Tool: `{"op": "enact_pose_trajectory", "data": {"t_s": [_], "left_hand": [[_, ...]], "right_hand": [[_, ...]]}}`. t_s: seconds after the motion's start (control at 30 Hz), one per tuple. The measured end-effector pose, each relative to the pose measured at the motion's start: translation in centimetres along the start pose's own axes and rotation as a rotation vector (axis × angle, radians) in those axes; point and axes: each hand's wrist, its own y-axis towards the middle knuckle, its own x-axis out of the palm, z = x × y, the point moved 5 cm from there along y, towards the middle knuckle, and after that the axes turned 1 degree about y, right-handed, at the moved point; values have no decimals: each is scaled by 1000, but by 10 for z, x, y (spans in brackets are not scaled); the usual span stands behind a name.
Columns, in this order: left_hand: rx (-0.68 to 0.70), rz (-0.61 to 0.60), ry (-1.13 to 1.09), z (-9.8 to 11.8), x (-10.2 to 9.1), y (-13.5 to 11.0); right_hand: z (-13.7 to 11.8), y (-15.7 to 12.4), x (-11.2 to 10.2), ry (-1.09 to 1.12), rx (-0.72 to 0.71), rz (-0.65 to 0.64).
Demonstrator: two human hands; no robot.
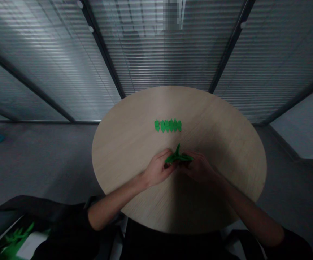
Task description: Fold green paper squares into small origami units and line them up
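On the table (221, 144), hands (157, 169) (199, 168) pinch a perhaps-folded green paper (178, 157).

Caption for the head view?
Left hand and right hand hold a folded green paper piece over a round table; a row of green shapes lies beyond.

Dark elbow-length sleeves (69, 220), left grip (156, 169) and right grip (199, 168) bare.

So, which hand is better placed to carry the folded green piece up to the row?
Probably left. The left hand lies below the row of green pieces, its fingers on the folded green piece; the right hand, also holding it, sits beyond the row's right end.
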Motion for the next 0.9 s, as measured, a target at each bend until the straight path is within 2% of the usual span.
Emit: {"op": "enact_pose_trajectory", "data": {"t_s": [0.17, 0.27, 0.33, 0.4, 0.7, 0.9], "left_hand": [[-89, -9, -227, -4, 0, 1], [-147, -37, -393, -6, 3, 2], [-163, -46, -437, -6, 4, 2], [-165, -51, -435, -6, 4, 2], [-187, -58, -329, -7, 5, 1], [-278, -14, -369, -9, 6, 0]], "right_hand": [[2, 1, 4, 426, 175, -4], [-4, 3, 5, 653, 182, -65], [-8, 4, 5, 717, 180, -120], [-8, 4, 5, 732, 198, -123], [5, 5, -3, 572, 253, 34], [9, 4, 1, 530, 261, 56]]}}
